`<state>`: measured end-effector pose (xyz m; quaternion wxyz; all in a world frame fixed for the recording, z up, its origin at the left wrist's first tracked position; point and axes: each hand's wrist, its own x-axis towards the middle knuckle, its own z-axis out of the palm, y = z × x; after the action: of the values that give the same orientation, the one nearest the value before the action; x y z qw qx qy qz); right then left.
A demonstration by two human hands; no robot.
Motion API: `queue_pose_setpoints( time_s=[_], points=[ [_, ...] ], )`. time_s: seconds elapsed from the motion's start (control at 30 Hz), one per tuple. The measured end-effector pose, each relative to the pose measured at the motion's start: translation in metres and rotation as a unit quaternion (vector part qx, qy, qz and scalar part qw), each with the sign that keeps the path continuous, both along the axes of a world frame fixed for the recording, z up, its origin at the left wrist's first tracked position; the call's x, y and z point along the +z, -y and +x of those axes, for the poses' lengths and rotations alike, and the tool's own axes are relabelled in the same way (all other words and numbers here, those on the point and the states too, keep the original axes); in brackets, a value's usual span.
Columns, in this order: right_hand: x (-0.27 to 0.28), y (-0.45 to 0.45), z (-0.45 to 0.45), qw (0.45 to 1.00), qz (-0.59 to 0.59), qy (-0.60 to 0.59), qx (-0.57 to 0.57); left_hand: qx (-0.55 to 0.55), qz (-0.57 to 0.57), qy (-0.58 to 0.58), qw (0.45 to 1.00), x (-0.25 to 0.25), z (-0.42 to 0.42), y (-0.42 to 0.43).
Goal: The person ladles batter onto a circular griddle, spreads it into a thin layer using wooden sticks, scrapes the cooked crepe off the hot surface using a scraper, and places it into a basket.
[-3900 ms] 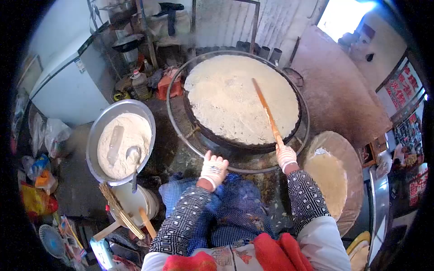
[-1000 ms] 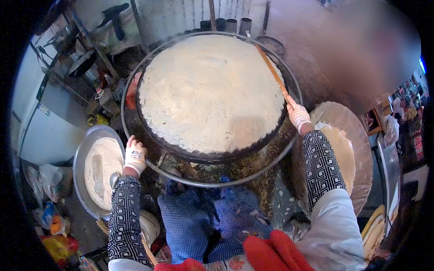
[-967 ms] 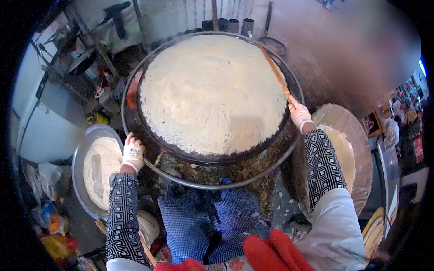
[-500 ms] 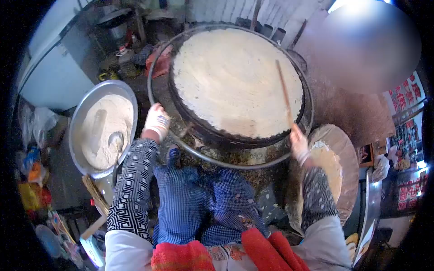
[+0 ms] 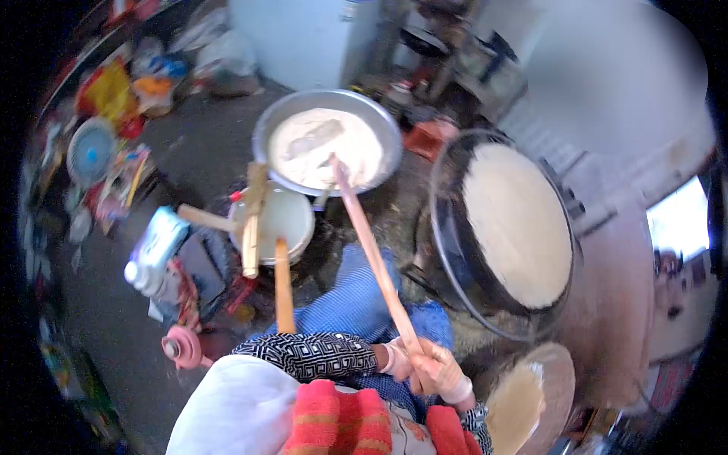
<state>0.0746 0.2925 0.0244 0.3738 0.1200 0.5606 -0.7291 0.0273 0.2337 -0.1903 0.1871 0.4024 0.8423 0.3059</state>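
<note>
A long flat wooden stick (image 5: pixel 371 250) slants up from my lap, its far end over the metal basin (image 5: pixel 262 144) of pale batter (image 5: pixel 356 144). My right hand (image 5: pixel 441 371), in a thin glove, is closed around its near end. Right beside it, my left hand (image 5: pixel 396 359), also gloved, is closed on the same end, its fingers partly hidden and blurred. To the right, a pale round sheet of batter (image 5: pixel 519 227) covers the griddle (image 5: pixel 464 220). A ladle handle (image 5: pixel 321 201) leans out of the basin.
A white bucket (image 5: pixel 303 235) of cloudy liquid stands by my knee, with wooden pieces (image 5: pixel 256 220) across it and another stick (image 5: pixel 283 292) nearby. A metal ring (image 5: pixel 447 265) surrounds the griddle. Flat pale sheets (image 5: pixel 516 409) lie at lower right. A pink object (image 5: pixel 182 347) sits at left.
My view has swung left towards the basin. The stick has left the griddle, and my hands, apart before, have come together at its near end.
</note>
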Motion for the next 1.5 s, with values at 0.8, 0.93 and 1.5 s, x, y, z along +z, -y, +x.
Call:
queue_pose_setpoints(
  time_s=[0.8,0.93,1.5],
  points=[
    [0.011,0.061,-0.094,0.964,-0.071,-0.178,0.183,0.067,0.178,0.278,0.942,-0.063,-0.036,0.047],
    [0.086,-0.024,-0.024,0.921,-0.071,-0.302,0.237,-0.040,0.244,0.256,0.934,-0.079,-0.032,0.027],
    [-0.064,-0.056,0.157,0.875,0.384,-0.200,-0.216,0.217,0.311,-0.303,0.874,0.120,-0.047,0.056]
  ],
)
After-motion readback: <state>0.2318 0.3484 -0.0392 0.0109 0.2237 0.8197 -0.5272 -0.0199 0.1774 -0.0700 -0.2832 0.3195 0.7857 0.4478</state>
